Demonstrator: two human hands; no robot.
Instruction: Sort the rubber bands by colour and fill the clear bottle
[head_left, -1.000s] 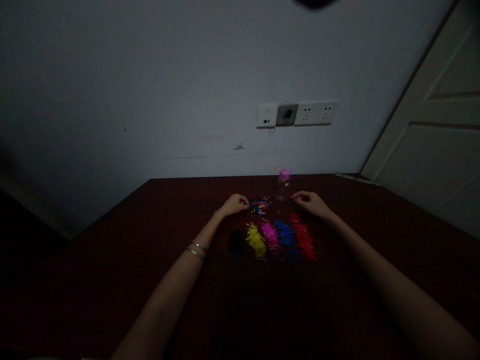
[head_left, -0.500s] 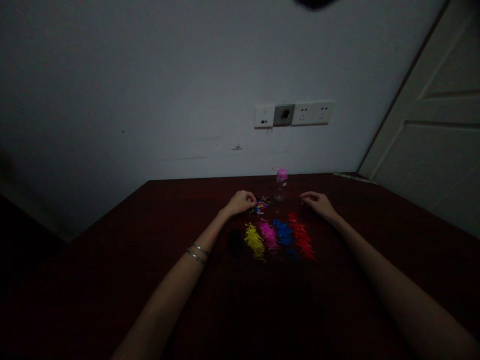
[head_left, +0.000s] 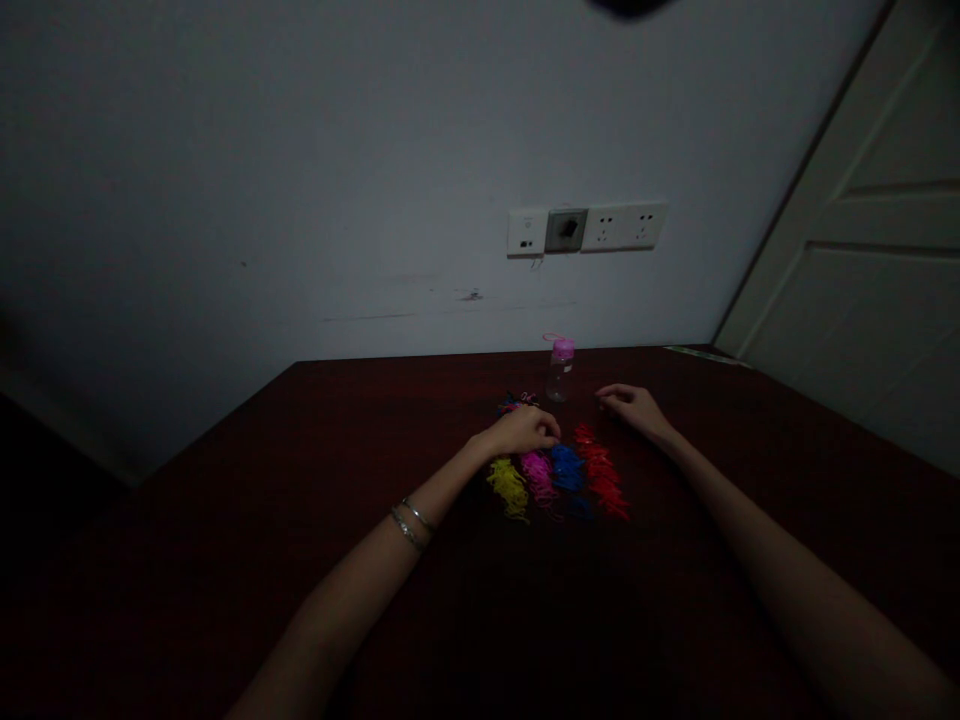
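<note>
On a dark red table (head_left: 360, 420), against a pale wall (head_left: 360, 170): four coloured heaps of thin, band-like strands, side by side, with a mixed heap farther back. Listed from left to right — yellow heap (head_left: 509, 490), pink heap (head_left: 538, 480), blue heap (head_left: 568, 468), red heap (head_left: 603, 472). Mixed heap (head_left: 517, 401), multicoloured, just beyond the left hand (head_left: 525, 430) and partly hidden behind it.

Left hand: palm down, reaching across the far ends of the yellow and pink heaps, fingers curled under, tips at the far end of the blue heap. Contact with the blue strands, and any strand between the fingertips, impossible to tell. Two silvery bracelets (head_left: 412, 524) on the same forearm.

Right hand (head_left: 630, 408): beyond the red heap and apart from it, resting low by the table, fingers loosely bent toward the thumb; pinch or gap at the tips too dim to tell.

Clear bottle (head_left: 558, 382) with pink cap (head_left: 562, 347) and pink loop (head_left: 553, 336): upright, between mixed heap and right hand, nearer the wall. Above, on the wall — row of socket plates (head_left: 622, 228). To the right, panelled door (head_left: 877, 290).
</note>
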